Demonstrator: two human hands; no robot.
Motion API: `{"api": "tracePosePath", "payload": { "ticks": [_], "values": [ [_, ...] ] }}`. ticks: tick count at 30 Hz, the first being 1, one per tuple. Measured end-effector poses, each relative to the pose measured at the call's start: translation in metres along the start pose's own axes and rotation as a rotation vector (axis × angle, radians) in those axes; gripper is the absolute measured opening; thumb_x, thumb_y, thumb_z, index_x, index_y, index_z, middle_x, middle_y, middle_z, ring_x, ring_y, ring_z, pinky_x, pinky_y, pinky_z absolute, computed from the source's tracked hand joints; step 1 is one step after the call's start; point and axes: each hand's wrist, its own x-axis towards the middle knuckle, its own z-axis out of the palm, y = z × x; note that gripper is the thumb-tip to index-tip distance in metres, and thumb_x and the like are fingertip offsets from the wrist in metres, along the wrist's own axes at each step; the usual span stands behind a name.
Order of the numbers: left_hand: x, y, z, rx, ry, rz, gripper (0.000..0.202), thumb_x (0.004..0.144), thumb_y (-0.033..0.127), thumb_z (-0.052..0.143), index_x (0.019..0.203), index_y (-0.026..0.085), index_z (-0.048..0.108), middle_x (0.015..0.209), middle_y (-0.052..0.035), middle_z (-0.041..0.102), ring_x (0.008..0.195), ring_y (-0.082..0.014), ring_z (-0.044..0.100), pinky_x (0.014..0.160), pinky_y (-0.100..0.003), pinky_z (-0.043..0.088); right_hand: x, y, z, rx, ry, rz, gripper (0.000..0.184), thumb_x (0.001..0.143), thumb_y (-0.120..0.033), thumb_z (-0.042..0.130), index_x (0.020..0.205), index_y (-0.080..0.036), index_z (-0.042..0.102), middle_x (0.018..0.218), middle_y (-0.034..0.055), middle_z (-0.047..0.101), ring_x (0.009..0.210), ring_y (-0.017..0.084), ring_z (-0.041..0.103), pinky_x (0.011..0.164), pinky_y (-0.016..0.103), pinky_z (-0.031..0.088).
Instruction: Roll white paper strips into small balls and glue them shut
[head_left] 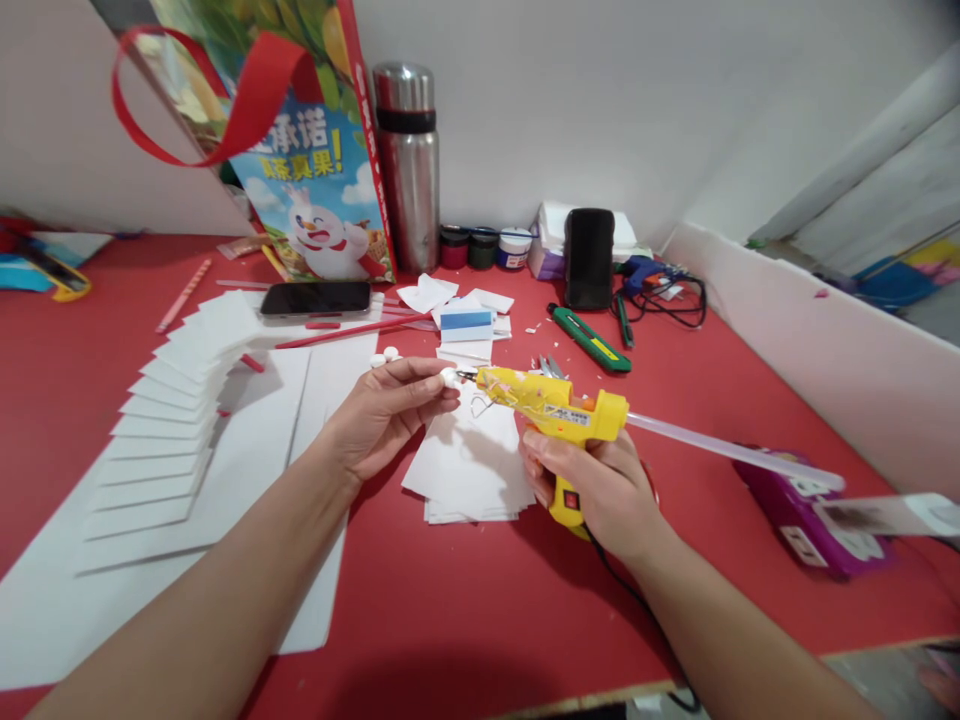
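My right hand [596, 480] is wrapped round the handle of a yellow hot glue gun [525, 390], with a long clear glue stick [735, 450] sticking out of its back. The nozzle points left and meets, or nearly meets, a small round white piece [450, 377] pinched in my left hand [390, 410]. What the white piece is made of I cannot tell. Two similar white pieces [385, 356] lie just behind my left hand. Below the gun rests a stack of white paper sheets [472, 470] on the red table.
A curved stepped white paper model [161, 420] stands on white board at left. Behind are a phone [315, 298], a steel flask [409, 170], a gift bag [322, 190], paint pots [482, 248], and a green cutter [589, 338]. A purple box [806, 520] sits at right; the gun's cord [630, 590] hangs frontward.
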Motion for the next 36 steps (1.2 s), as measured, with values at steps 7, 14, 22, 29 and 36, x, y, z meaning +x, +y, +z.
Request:
{"api": "tracePosePath", "payload": {
  "ticks": [7, 14, 22, 29, 36],
  "values": [
    [0.0, 0.001, 0.0, -0.011, 0.005, -0.004, 0.021, 0.066, 0.009, 0.089, 0.085, 0.01, 0.08, 0.076, -0.0058, 0.077, 0.069, -0.0131, 0.074, 0.071, -0.019, 0.062, 0.0, -0.001, 0.0, 0.01, 0.003, 0.004, 0.037, 0.092, -0.034, 0.059, 0.059, -0.018, 0.058, 0.05, -0.0008, 0.053, 0.046, 0.012, 0.048, 0.049, 0.028, 0.036],
    [0.0, 0.001, 0.002, -0.017, 0.011, -0.002, 0.021, 0.065, 0.009, 0.089, 0.084, 0.009, 0.08, 0.074, -0.006, 0.077, 0.069, -0.013, 0.074, 0.071, -0.019, 0.062, -0.001, 0.001, -0.001, -0.003, 0.0, 0.009, 0.039, 0.092, -0.035, 0.059, 0.058, -0.018, 0.058, 0.049, -0.0003, 0.053, 0.046, 0.012, 0.048, 0.049, 0.029, 0.036],
    [0.002, 0.001, -0.001, -0.032, 0.043, 0.015, 0.019, 0.067, 0.008, 0.087, 0.085, 0.01, 0.08, 0.084, -0.0072, 0.078, 0.072, -0.0116, 0.073, 0.073, -0.018, 0.062, 0.0, -0.004, 0.0, -0.015, 0.04, 0.0, 0.038, 0.091, -0.037, 0.061, 0.058, -0.017, 0.059, 0.048, -0.0005, 0.052, 0.045, 0.012, 0.047, 0.048, 0.028, 0.036],
    [0.001, 0.001, -0.003, -0.084, 0.004, -0.052, 0.025, 0.074, 0.003, 0.08, 0.096, 0.012, 0.081, 0.087, -0.0078, 0.078, 0.076, -0.0112, 0.073, 0.078, -0.018, 0.061, -0.012, -0.019, -0.021, -0.057, 0.338, -0.057, 0.025, 0.09, -0.036, 0.063, 0.077, -0.015, 0.069, 0.057, 0.0021, 0.06, 0.05, 0.014, 0.052, 0.051, 0.03, 0.037],
    [0.001, 0.0, -0.001, -0.09, 0.005, -0.05, 0.021, 0.073, 0.003, 0.081, 0.092, 0.01, 0.082, 0.09, -0.009, 0.079, 0.076, -0.0117, 0.073, 0.078, -0.019, 0.062, -0.045, -0.009, -0.095, -0.694, 0.795, 0.185, 0.031, 0.087, -0.038, 0.063, 0.062, -0.02, 0.059, 0.066, 0.0062, 0.063, 0.067, 0.021, 0.057, 0.066, 0.035, 0.043]
  ]
}}
